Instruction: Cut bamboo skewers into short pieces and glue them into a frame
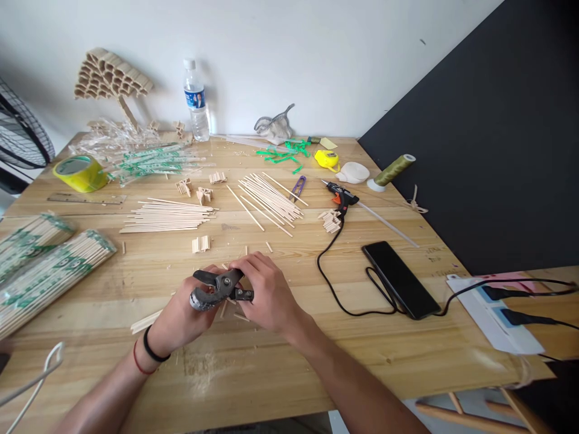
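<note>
My right hand (266, 289) is closed round the handles of black hand shears (226, 281), whose parted jaws point left. My left hand (183, 310) is curled under and beside those jaws; its fingertips and anything in them are mostly hidden by the tool. A few thin wooden sticks (145, 322) stick out to the left beneath the left wrist; I cannot tell whether the hand grips them. Short cut pieces lie around and under the hands. Just beyond sits a small bundle of short sticks (201, 244).
Loose long sticks (167, 216) and a second pile (271, 199) lie mid-table. Wrapped stick packs (58, 271) are at left. To the right are a glue gun (342, 198), a phone (400, 279) and a power strip (495, 316) with cords. A water bottle (195, 99) stands behind.
</note>
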{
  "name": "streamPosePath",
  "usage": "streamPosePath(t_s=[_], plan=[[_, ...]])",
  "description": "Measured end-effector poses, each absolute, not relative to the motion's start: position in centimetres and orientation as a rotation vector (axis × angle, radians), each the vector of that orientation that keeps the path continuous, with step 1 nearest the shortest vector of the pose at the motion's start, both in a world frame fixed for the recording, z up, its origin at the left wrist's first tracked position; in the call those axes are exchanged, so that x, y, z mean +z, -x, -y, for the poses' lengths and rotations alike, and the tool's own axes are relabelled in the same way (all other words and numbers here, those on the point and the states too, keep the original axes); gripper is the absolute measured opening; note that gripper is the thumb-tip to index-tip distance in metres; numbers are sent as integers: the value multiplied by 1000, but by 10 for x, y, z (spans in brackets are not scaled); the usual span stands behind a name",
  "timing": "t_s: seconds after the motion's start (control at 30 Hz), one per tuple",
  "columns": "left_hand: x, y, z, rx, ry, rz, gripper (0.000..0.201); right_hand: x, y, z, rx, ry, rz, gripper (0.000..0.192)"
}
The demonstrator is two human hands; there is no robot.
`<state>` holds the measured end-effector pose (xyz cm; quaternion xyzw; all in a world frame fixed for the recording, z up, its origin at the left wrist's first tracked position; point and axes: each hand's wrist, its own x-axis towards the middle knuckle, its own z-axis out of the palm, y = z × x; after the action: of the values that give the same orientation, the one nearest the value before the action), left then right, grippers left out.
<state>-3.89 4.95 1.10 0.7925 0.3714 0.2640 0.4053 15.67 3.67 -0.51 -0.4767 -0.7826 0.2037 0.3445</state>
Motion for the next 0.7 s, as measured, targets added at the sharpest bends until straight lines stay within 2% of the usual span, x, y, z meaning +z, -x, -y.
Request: streamPosePath(t_s=[0.33, 0.7], plan=[[10, 40, -48, 674, -2025, -946, 17, -5, -157, -36, 525, 1249, 2037, 35], [9, 39, -49, 621, -2050, -1016, 17, -5, -158, -36, 549, 1247, 2126, 46]])
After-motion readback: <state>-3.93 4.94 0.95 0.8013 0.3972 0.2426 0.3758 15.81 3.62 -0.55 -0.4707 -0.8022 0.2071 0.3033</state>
